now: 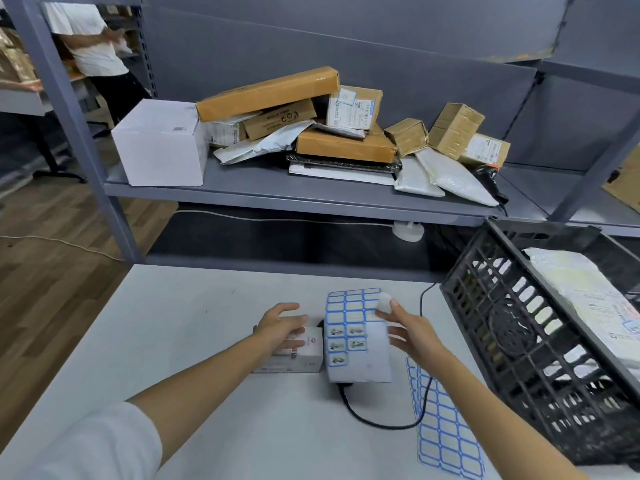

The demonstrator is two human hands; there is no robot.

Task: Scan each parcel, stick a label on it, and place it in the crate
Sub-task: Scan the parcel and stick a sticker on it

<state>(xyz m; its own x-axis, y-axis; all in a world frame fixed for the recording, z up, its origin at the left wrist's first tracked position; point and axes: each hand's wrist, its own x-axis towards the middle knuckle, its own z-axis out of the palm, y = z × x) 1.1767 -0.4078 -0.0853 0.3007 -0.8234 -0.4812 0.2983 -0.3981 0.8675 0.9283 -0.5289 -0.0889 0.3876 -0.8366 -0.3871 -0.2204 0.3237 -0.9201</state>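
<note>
A small white box parcel (298, 355) lies on the white table (180, 323). My left hand (280, 327) rests on top of it with fingers spread. Just right of it a sheet of blue-bordered labels (353, 337) lies over a dark device with a black cable (377, 422). My right hand (412, 336) is at the sheet's upper right corner, where thumb and forefinger pinch a white label (384, 302). The black plastic crate (519, 327) stands tilted at the right, with a pale wrapped parcel (581, 299) inside it.
A second label sheet (443, 431) lies on the table beside the crate. The grey shelf (277, 194) behind holds a pile of cardboard boxes (343, 143) and mailers, a white box (162, 143) and a black handheld scanner (490, 181). A person (93, 39) stands far left.
</note>
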